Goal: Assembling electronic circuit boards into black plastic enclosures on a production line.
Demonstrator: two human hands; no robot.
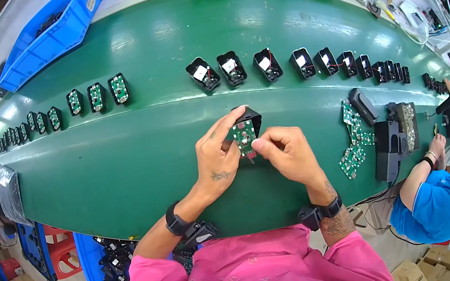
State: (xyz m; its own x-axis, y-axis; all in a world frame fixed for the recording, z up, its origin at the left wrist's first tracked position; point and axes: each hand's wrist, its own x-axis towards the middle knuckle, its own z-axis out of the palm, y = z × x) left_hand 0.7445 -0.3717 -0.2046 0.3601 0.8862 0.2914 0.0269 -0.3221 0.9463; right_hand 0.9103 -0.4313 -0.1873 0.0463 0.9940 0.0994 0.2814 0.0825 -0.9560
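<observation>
A black plastic housing [255, 117] is held over the green table in front of me, in the closed fingers of my left hand [215, 155]. A green circuit board [245, 136] lies across its open side, tilted, its lower end sticking out toward me. My right hand [287, 151] is closed, its thumb and forefinger pinching the board's lower right edge. A small reddish piece [250, 154] shows at that lower end. How far the board sits inside the housing is partly hidden by my left fingers.
Open black housings [269, 65] with wires stand in a row, back right. Housings with boards [119, 89] line the back left. Loose boards [352, 161] and a dark grey device [389, 149] lie right. A blue bin [49, 36] stands far left; a person in blue [437, 198] sits right.
</observation>
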